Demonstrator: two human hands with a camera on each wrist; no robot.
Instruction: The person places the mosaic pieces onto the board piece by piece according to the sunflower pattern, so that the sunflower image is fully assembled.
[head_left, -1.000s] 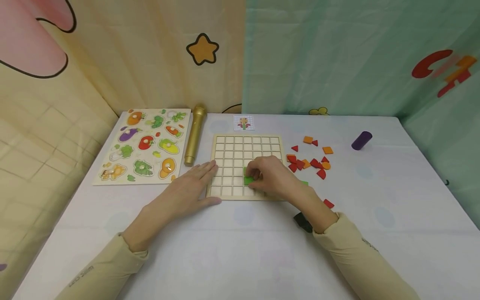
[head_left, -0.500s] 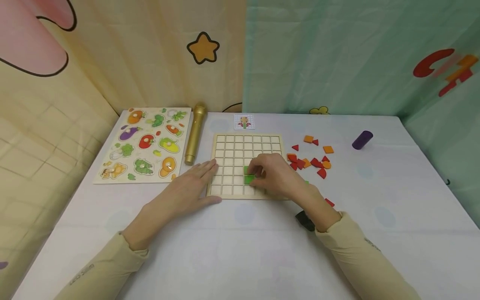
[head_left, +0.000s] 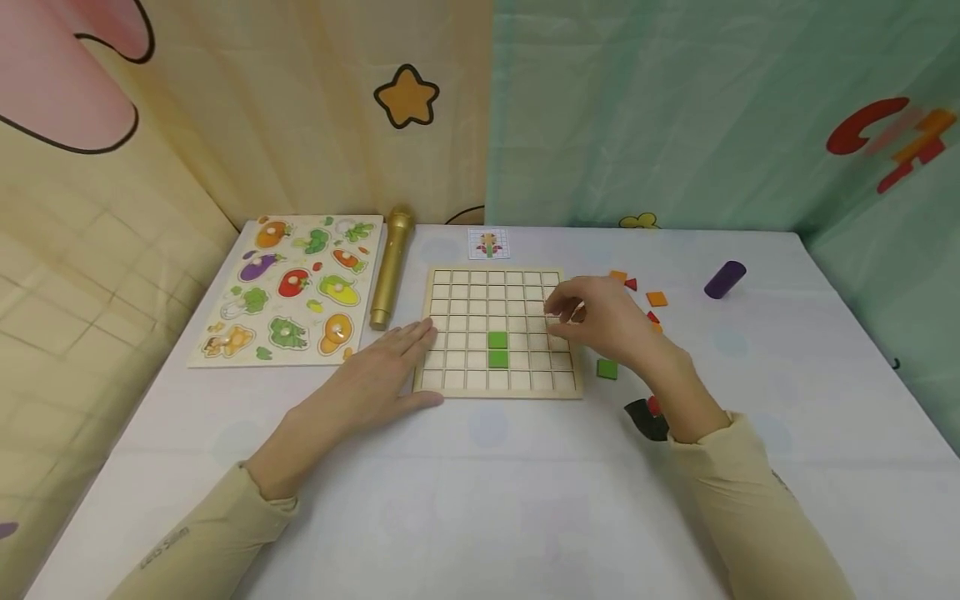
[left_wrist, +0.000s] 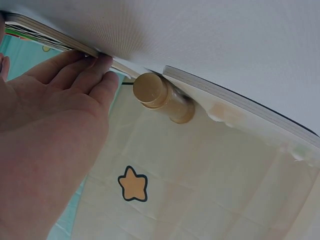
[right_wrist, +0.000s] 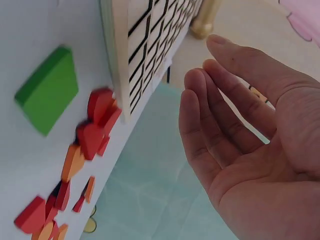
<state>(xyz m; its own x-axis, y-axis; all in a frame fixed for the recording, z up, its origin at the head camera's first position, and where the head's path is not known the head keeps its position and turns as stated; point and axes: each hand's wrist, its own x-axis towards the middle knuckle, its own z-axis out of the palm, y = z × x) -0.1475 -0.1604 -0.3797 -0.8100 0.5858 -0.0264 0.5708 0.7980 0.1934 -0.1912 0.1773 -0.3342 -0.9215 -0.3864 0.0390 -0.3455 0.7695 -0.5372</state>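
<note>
A square wooden grid board (head_left: 457, 293) lies mid-table, with two green square tiles (head_left: 498, 350) in cells of one column, one above the other. My left hand (head_left: 367, 379) lies flat with its fingers straight along the board's left edge; the left wrist view shows the hand (left_wrist: 60, 110) at that edge from low down. Above the board's right edge hovers my right hand (head_left: 611, 321), fingers loosely bent. In the right wrist view nothing is between its thumb and fingers (right_wrist: 192, 107). Another green square tile (head_left: 607, 369) lies on the table right of the board, below this hand.
Red and orange pieces (right_wrist: 75, 160) lie scattered right of the board, partly hidden by my right hand in the head view. Nearby are a black piece (head_left: 647, 421) and a purple cylinder (head_left: 724, 280). A picture card (head_left: 488, 244), golden microphone (head_left: 388, 271) and vegetable puzzle (head_left: 255, 346) stand behind and left.
My right hand has let go of the green tile in the grid and moved right and back, uncovering both tiles on the board. The left hand has stayed in place.
</note>
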